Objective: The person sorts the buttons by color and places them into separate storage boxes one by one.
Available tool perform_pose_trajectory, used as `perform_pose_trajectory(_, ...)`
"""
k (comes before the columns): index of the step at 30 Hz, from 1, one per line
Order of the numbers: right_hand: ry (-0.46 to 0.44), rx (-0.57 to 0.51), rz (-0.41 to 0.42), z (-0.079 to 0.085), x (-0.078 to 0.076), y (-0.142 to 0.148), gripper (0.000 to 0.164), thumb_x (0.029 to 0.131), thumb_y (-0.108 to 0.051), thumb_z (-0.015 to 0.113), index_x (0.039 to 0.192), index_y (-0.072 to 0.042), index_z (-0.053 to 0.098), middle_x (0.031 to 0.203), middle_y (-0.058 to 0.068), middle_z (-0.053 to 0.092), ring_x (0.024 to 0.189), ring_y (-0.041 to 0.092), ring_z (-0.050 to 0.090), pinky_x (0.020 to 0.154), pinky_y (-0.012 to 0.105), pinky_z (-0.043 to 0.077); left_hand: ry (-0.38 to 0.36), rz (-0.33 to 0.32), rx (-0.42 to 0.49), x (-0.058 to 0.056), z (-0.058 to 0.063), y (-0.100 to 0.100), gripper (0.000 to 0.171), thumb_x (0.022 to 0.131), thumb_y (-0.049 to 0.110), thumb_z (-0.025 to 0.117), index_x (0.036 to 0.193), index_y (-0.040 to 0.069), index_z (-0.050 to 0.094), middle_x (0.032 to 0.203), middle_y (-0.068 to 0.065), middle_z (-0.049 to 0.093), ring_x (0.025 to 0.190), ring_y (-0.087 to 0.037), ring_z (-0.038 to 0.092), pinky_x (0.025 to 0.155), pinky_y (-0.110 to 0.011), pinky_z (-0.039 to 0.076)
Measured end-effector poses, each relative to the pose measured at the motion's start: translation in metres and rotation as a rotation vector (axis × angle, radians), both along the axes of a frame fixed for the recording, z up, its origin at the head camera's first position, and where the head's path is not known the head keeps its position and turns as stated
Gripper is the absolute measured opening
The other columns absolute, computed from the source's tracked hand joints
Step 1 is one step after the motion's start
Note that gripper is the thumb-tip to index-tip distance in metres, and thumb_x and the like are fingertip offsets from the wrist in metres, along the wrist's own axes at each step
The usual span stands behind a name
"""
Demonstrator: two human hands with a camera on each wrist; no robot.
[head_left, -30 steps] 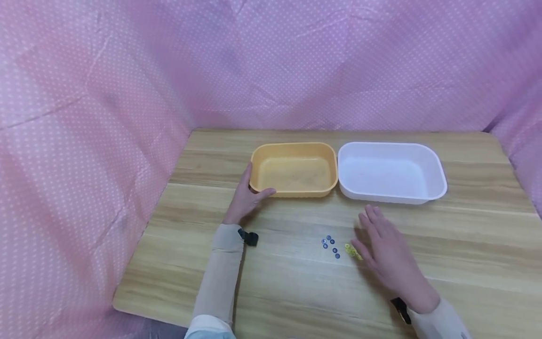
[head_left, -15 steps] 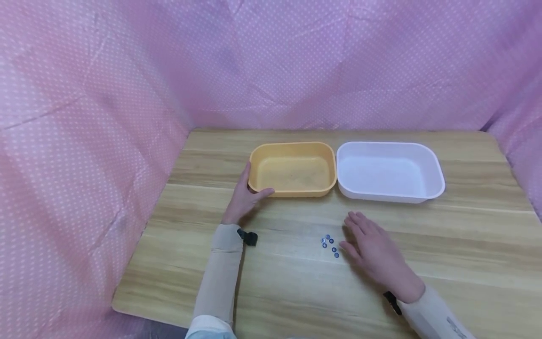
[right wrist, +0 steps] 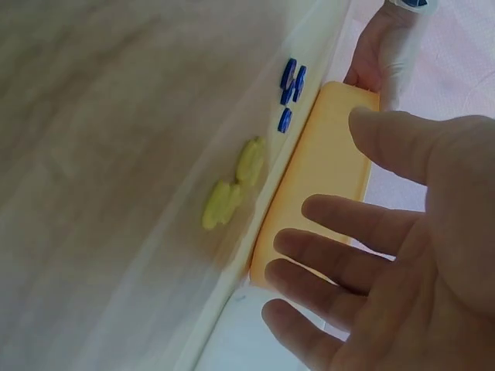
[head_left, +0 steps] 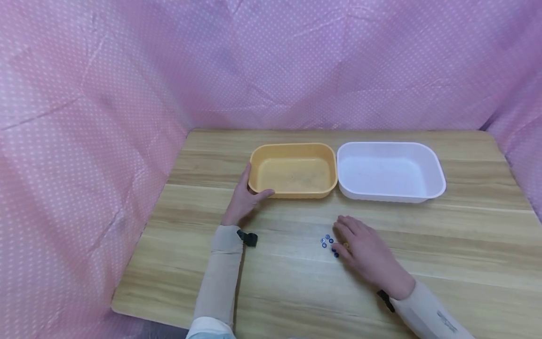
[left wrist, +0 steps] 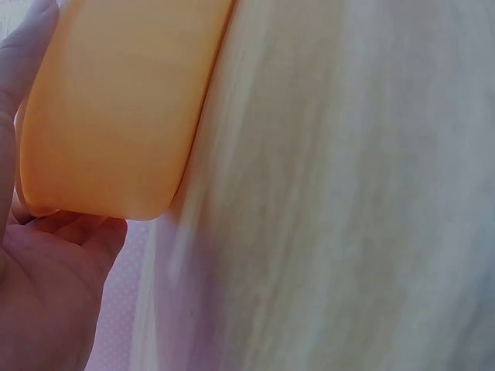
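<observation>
My left hand [head_left: 240, 202] grips the near left corner of an orange plastic tub [head_left: 296, 195], thumb along the front side and fingers round the left side. In the left wrist view the tub's wall [left wrist: 116, 116] sits between thumb and fingers. My right hand [head_left: 370, 252], fingers spread and holding nothing, hovers over small yellow buttons [right wrist: 222, 204] and hides most of them from the head camera. Several blue buttons [head_left: 328, 237] lie on the table just left of its thumb, which overlaps some of them in the head view.
A white plastic tub [head_left: 391, 198] stands right beside the orange one, at the back of the wooden table [head_left: 288, 282]. Pink dotted cloth [head_left: 296, 70] hangs behind the table and along its left side.
My right hand has moved left over the table, from beside the yellow buttons toward the blue ones. The left hand stays at the orange tub's corner.
</observation>
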State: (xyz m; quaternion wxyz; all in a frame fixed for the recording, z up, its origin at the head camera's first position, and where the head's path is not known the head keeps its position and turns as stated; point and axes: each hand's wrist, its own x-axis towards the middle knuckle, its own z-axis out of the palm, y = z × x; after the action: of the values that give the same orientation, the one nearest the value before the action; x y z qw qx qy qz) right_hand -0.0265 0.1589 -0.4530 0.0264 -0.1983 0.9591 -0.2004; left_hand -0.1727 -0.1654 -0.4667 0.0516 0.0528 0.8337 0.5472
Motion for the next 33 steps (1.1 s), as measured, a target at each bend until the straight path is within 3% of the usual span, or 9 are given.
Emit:
perform_pose_trajectory(6,0.01,0.0,0.002,-0.001,-0.003,-0.007,0.046,0.093,-0.034,0.066,0.129,-0.005,0.061,0.131,0.015,0.055,0.121,0.034,0.049,0.097,0.056,0.043,-0.008,0.014,-0.017,0.003,0.001,0.0,0.116,0.075,0.041,0.084,0.158,0.024,0.005,0.162,0.002,0.009,0.144,-0.017,0.022,0.116,-0.034,0.022)
perform_pose_trajectory(13,0.019,-0.011,0.02,-0.003,-0.009,-0.008,0.034,0.09,-0.026,0.071,0.118,-0.009,0.069,0.112,0.006,0.062,0.102,0.024,0.055,0.081,0.045,0.05,-0.004,0.015,-0.019,0.002,0.0,0.001,0.116,0.075,0.04,0.084,0.158,0.021,0.005,0.162,0.002,0.009,0.144,-0.019,0.021,0.116,-0.034,0.022)
perform_pose_trajectory(23,0.063,0.027,0.064,-0.003,-0.018,-0.01,0.023,0.088,-0.023,0.073,0.108,-0.012,0.075,0.092,-0.003,0.058,0.085,0.015,0.051,0.068,0.032,0.044,-0.018,0.007,-0.007,0.001,0.003,0.002,0.117,0.075,0.04,0.083,0.158,0.022,0.003,0.162,0.002,0.007,0.145,-0.018,0.018,0.118,-0.036,0.019)
perform_pose_trajectory(33,0.021,0.042,0.044,0.001,-0.021,-0.016,0.014,0.085,-0.026,0.076,0.096,-0.018,0.077,0.085,-0.008,0.054,0.08,0.012,0.048,0.069,0.032,0.04,-0.025,0.016,-0.018,0.003,0.003,0.001,0.117,0.075,0.043,0.083,0.158,0.023,0.004,0.162,0.006,0.008,0.144,-0.015,0.018,0.117,-0.037,0.02)
